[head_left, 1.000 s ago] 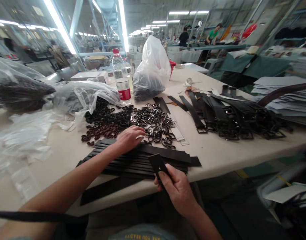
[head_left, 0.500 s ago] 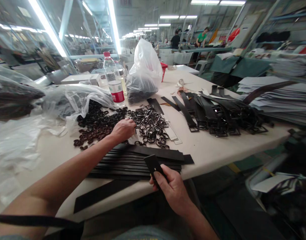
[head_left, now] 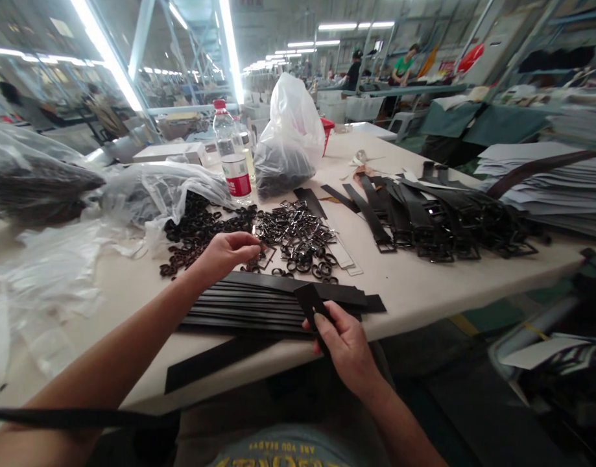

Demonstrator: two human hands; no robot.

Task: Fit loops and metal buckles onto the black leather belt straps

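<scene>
In my left hand [head_left: 232, 251] a dark metal belt buckle [head_left: 269, 257] is pinched between thumb and fingertips, beside the pile of loose buckles [head_left: 295, 227]. My right hand [head_left: 344, 337], near the front edge of the table, is closed around a black belt strap [head_left: 308, 299] with a small slot near its end. Just beyond that strap lies a stack of flat black straps [head_left: 249, 305]. Small black strap loops [head_left: 320, 269] sit at the near side of the buckle pile, and brown loops [head_left: 174, 261] lie to the left.
Belts with buckles attached [head_left: 414, 224] are heaped on the right of the table. A water bottle [head_left: 232, 155] and a plastic bag of dark parts [head_left: 288, 143] stand behind the pile. Paper stacks [head_left: 545, 188] rise at far right. People work in the background.
My left hand has drawn back slightly from the pile, and a buckle now shows at its fingertips. The right hand still holds the strap. The whole view has shifted a little.
</scene>
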